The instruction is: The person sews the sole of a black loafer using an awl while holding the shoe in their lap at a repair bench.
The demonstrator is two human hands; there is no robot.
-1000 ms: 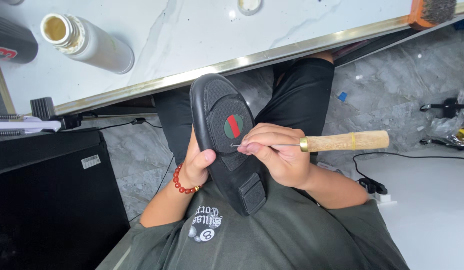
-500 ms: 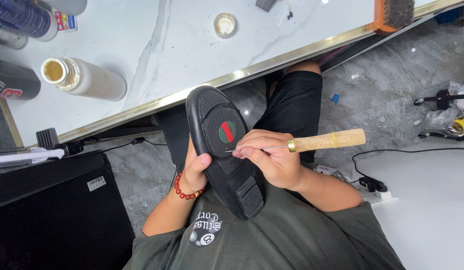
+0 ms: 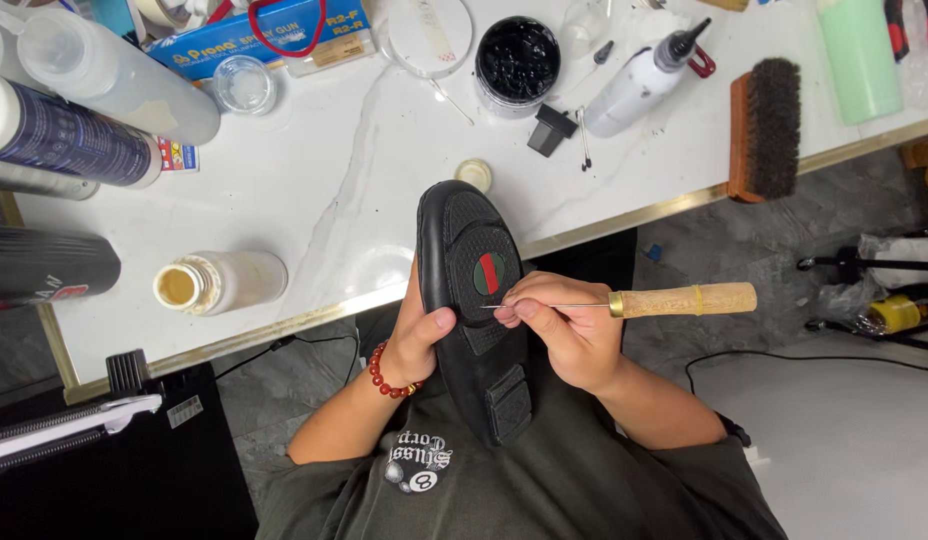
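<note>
Head view, looking down. A black shoe (image 3: 471,300) is held sole-up above the lap, its toe reaching over the gilt edge of the white marble table (image 3: 314,200) and its heel toward the body. The left hand (image 3: 416,335) is closed around the shoe's left flank, thumb pressed on the sole's edge; a red bead bracelet (image 3: 384,372) circles that wrist. The right hand (image 3: 564,335) pinches the thin metal shaft of an awl (image 3: 624,301), whose tip rests beside the round green-and-red emblem (image 3: 489,273) at mid-sole, while its pale wooden handle (image 3: 684,299) projects free to the right. The shoe is judged light, with a textured rubber sole that gives friction and flexes somewhat; the waist, where the left hand grasps it, seems the steadiest purchase, the upper probably being soft and likely to yield. The awl is stiff and sharp, and gripping near the tip favours control over force. On the table lie a brush (image 3: 766,128), an open jar of black paste (image 3: 517,60), a white squeeze bottle (image 3: 639,82) and an uncapped pale bottle (image 3: 219,282).
</note>
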